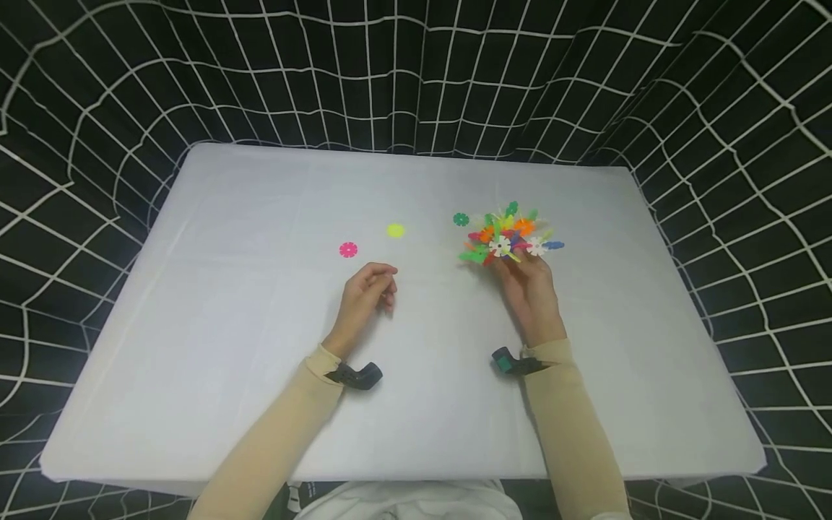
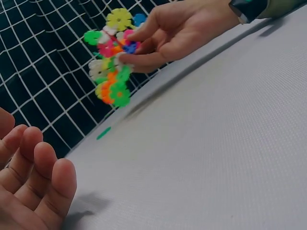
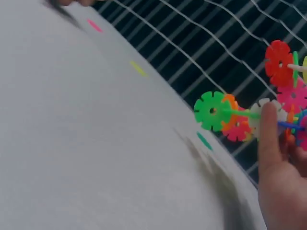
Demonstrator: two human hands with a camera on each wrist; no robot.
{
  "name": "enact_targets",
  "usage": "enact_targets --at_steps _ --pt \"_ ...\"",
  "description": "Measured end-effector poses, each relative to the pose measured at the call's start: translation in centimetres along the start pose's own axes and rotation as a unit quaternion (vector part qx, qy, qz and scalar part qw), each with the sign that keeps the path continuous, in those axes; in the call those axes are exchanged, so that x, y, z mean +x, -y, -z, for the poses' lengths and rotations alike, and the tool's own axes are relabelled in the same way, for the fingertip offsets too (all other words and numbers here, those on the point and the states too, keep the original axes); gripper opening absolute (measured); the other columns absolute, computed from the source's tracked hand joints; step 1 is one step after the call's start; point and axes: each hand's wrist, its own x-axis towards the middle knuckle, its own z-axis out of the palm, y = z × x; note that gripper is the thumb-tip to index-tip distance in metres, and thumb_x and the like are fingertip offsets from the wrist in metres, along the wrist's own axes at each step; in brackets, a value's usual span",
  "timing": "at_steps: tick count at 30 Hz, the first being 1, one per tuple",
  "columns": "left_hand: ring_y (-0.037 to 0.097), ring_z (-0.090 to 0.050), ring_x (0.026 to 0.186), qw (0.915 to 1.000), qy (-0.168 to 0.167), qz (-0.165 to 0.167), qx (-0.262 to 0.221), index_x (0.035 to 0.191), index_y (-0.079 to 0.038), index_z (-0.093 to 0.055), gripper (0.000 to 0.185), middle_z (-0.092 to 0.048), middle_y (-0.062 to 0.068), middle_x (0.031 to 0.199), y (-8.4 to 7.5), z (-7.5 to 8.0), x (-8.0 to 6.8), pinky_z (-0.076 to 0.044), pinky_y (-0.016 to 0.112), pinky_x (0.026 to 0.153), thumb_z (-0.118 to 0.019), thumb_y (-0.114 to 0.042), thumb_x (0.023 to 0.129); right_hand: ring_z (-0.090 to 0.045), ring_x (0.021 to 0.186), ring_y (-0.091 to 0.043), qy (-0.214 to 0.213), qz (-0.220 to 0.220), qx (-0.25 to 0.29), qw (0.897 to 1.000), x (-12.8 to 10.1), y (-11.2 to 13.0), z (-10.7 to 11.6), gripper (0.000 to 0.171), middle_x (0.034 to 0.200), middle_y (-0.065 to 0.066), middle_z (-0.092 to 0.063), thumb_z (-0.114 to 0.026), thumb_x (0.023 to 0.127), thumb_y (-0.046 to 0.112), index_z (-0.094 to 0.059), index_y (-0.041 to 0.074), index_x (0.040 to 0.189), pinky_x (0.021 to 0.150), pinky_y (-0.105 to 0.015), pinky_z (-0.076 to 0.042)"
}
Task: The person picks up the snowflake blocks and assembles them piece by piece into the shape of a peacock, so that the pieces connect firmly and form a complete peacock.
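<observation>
A multicoloured cluster of interlocked plastic snowflake discs was gripped by the right hand, lifted just above the white table. The left hand, loosely curled and empty, was held near a pink disc left of the cluster. A steady grip is judged advisable.

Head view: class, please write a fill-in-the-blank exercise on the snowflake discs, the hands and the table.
1. The cluster of joined discs is held by the ____ hand.
2. The left hand holds ____.
3. The loose disc nearest the left hand is ____.
4. Between the pink disc and the cluster lie a yellow disc and a ____ disc on the table.

Missing words: right; nothing; pink; green
</observation>
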Motion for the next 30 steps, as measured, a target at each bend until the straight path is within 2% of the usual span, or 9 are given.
enact_targets --at_steps 5,9,13,17,24,27,30 --pt "0.01 -0.059 0.066 0.9999 0.004 0.007 -0.009 0.122 0.013 -0.054 0.027 -0.06 0.008 0.084 0.2 0.1 0.0 -0.053 0.021 0.059 -0.048 -0.004 0.102 -0.043 0.141 -0.024 -0.009 0.024 0.054 0.998 0.5 1.3 1.6 0.051 0.152 -0.007 -0.04 -0.06 0.096 -0.007 -0.043 0.002 0.143 0.118 -0.038 -0.041" --pt "0.01 -0.059 0.066 0.9999 0.004 0.012 -0.008 0.123 0.012 -0.054 0.028 -0.06 0.004 0.084 0.1 0.2 0.0 -0.054 0.022 0.059 -0.048 -0.005 0.102 -0.042 0.145 -0.024 -0.005 0.04 0.098 0.994 0.7 2.0 2.4 0.057 0.154 -0.008 -0.046 -0.056 0.095 -0.011 -0.046 0.005 0.149 0.117 -0.038 -0.043" --pt "0.01 -0.059 0.066 0.9998 0.005 0.016 -0.009 0.124 0.012 -0.054 0.028 -0.06 0.003 0.084 0.1 0.1 0.0 -0.054 0.022 0.059 -0.048 -0.005 0.102 -0.038 0.148 -0.024 -0.003 0.049 0.123 0.991 0.7 2.4 2.8 0.059 0.155 -0.007 -0.044 -0.051 0.097 -0.013 -0.042 0.007 0.152 0.118 -0.04 -0.042" --pt "0.01 -0.059 0.066 0.9997 0.004 0.021 -0.014 0.124 0.012 -0.054 0.028 -0.06 0.002 0.083 0.1 0.2 0.1 -0.054 0.021 0.059 -0.049 -0.006 0.102 -0.035 0.151 -0.023 -0.009 0.051 0.122 0.991 0.7 2.6 3.1 0.061 0.158 -0.004 -0.04 -0.051 0.099 -0.009 -0.039 0.014 0.154 0.122 -0.042 -0.036" --pt "0.01 -0.059 0.067 0.9997 0.004 0.024 -0.009 0.125 0.011 -0.054 0.029 -0.06 0.001 0.084 0.0 0.2 0.1 -0.054 0.021 0.059 -0.048 -0.007 0.103 -0.036 0.148 -0.024 -0.069 0.025 0.066 0.995 0.3 3.2 3.6 0.057 0.154 -0.005 -0.039 -0.059 0.1 0.005 -0.039 0.015 0.152 0.124 -0.04 -0.033" --pt "0.01 -0.059 0.067 0.9996 0.005 0.027 -0.009 0.125 0.01 -0.054 0.029 -0.06 0.001 0.084 0.0 0.3 0.1 -0.054 0.021 0.059 -0.048 -0.007 0.103 -0.041 0.144 -0.026 -0.094 0.019 0.007 0.995 0.0 3.4 3.5 0.053 0.149 -0.008 -0.042 -0.062 0.1 0.013 -0.041 0.014 0.149 0.121 -0.04 -0.038" --pt "0.01 -0.059 0.067 0.9995 0.005 0.029 -0.01 0.125 0.01 -0.054 0.028 -0.06 0.0 0.084 0.0 0.3 0.1 -0.054 0.021 0.059 -0.048 -0.007 0.103 -0.049 0.136 -0.026 -0.123 0.014 -0.067 0.99 -0.4 3.6 3.3 0.05 0.14 -0.01 -0.049 -0.064 0.1 0.022 -0.044 0.012 0.144 0.114 -0.037 -0.046"
